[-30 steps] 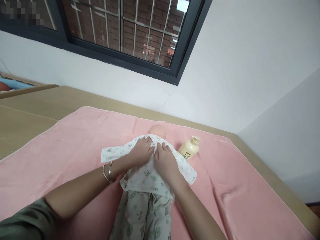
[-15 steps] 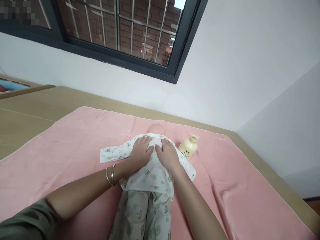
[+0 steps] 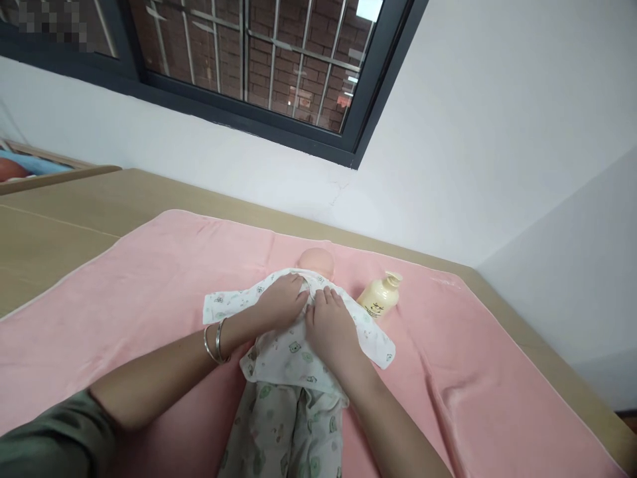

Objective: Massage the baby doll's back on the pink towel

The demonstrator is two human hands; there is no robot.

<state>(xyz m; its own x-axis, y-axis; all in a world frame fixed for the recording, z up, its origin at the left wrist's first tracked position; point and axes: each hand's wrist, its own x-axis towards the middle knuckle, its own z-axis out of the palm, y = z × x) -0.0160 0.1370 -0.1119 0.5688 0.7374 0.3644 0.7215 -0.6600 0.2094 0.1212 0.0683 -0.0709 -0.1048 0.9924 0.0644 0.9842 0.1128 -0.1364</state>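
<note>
A baby doll lies on its back, its smooth round head (image 3: 316, 261) pointing away from me. Over its chest is a white baby shirt (image 3: 279, 355) with small green prints, the sleeves spread to both sides. My left hand (image 3: 283, 300) has its fingers curled on the cloth just below the neckline, pinching it. Beside it, my right hand (image 3: 332, 325) is bent with fingers together, gripping the shirt front near the middle. Matching trousers (image 3: 279, 418) cover the legs. The fingertips are partly hidden in the fabric.
A cream pump bottle (image 3: 381, 295) leans near the right sleeve. Beneath everything spreads a pink blanket (image 3: 164, 265) on a wooden surface (image 3: 74, 212). Behind stand a white wall (image 3: 423, 199) and a dark-framed barred window (image 3: 249, 119).
Both hands lay flat on the shirt with fingers spread; now their fingers are curled in on the cloth. The neckline is bunched and pulled slightly down, showing more of the head.
</note>
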